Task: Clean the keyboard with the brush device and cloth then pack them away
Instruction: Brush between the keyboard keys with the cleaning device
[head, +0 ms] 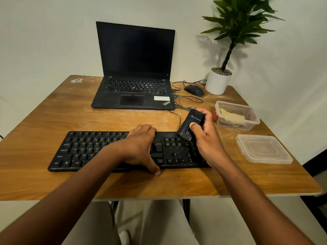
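The keyboard (pixel 115 149) is black with pale lettering, lying on a honey-brown table (pixel 53 121) streaked with wood grain and whitish scuffs. Behind the keyboard, the laptop (pixel 136 68) is black with a red dot among its keys. The brush device (pixel 192 123), at the keyboard's far right end, is black with grey lettering. Right of the keyboard, a clear container (pixel 237 115) holds a yellowish cloth (pixel 231 114); its lid (pixel 263 149) is clear too. Further back stands a white pot (pixel 217 84) with green leaves (pixel 242 18).

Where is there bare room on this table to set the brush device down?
Free: the table's left side, left of the laptop and behind the keyboard, and the front strip before the keyboard. Crowded: the right side, with mouse, cables, container and lid.
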Demonstrator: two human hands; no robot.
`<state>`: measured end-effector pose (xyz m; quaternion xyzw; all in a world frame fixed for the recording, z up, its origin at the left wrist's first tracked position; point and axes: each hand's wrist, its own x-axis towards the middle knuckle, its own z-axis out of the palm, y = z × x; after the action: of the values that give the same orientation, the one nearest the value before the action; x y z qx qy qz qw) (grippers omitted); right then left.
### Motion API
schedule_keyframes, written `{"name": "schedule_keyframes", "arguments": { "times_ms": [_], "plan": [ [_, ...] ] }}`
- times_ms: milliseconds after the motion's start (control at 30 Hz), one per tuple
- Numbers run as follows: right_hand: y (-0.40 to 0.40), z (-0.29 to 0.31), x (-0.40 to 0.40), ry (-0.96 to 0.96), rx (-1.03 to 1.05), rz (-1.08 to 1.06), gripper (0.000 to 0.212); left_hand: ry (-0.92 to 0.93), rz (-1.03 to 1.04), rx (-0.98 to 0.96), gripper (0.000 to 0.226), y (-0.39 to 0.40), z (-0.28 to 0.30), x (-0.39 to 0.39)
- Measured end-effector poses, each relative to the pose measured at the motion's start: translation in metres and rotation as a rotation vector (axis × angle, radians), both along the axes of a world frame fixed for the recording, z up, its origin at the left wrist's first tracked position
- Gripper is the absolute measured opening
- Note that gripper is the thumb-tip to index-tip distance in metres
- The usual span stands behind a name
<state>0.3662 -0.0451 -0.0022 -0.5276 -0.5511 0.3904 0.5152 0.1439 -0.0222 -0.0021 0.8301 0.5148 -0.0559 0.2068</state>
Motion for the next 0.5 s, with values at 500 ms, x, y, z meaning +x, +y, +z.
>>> {"name": "schedule_keyframes", "arguments": {
  "times_ms": [500],
  "plan": [
    [-0.008, 0.008, 0.042, 0.107, -0.041, -0.168, 0.044, 0.028, -0.082, -0.013, 0.149, -0.006, 0.006, 0.022]
  ]
}}
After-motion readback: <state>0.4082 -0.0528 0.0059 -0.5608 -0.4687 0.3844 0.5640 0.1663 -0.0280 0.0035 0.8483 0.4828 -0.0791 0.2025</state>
